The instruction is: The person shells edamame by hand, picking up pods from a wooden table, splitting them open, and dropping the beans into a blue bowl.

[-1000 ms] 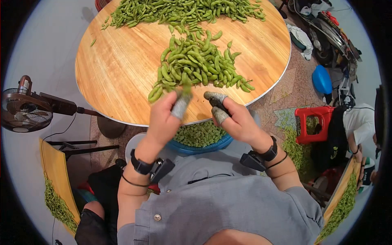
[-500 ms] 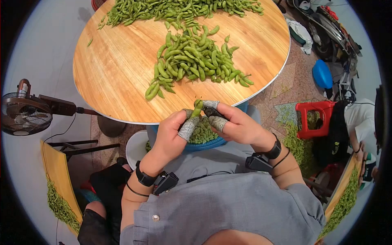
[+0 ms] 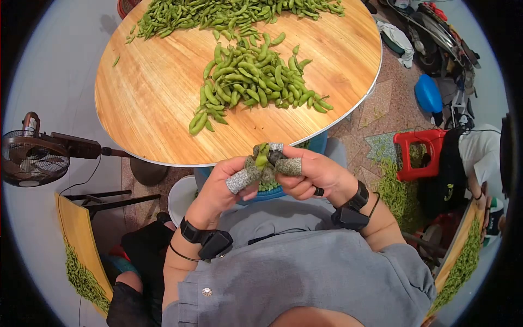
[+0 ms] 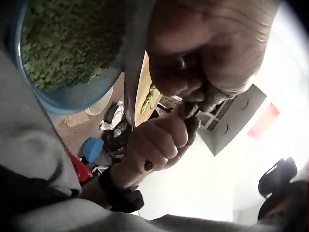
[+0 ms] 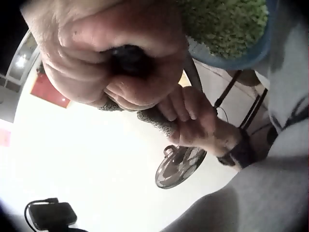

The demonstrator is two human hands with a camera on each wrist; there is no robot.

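In the head view both hands meet just beyond the near edge of the round wooden table (image 3: 147, 92). My left hand (image 3: 218, 185) pinches a green soybean pod (image 3: 262, 157) between thumb and fingers, which wear grey woven fingertip wraps. My right hand (image 3: 313, 170), similarly wrapped, curls around a small black tool (image 3: 318, 191); its butt shows below the fist, and most of it is hidden. The right fingertips are right at the pod. On the table lies a heap of pods (image 3: 248, 76). Below the hands, a blue basin (image 4: 72, 101) holds shelled green beans (image 4: 67, 43).
A larger pod pile (image 3: 218, 13) covers the table's far side. To the left stand a fan (image 3: 35, 150) and a white bucket (image 3: 182, 199). At right are a red stool (image 3: 403, 155), a blue tub (image 3: 428, 94), scattered husks (image 3: 393, 191) and another person's arm (image 3: 478, 188).
My left hand has brought a pod from the heap back toward my body. Both hands were apart; now they meet at the pod, over the basin, the right still gripping the black tool.
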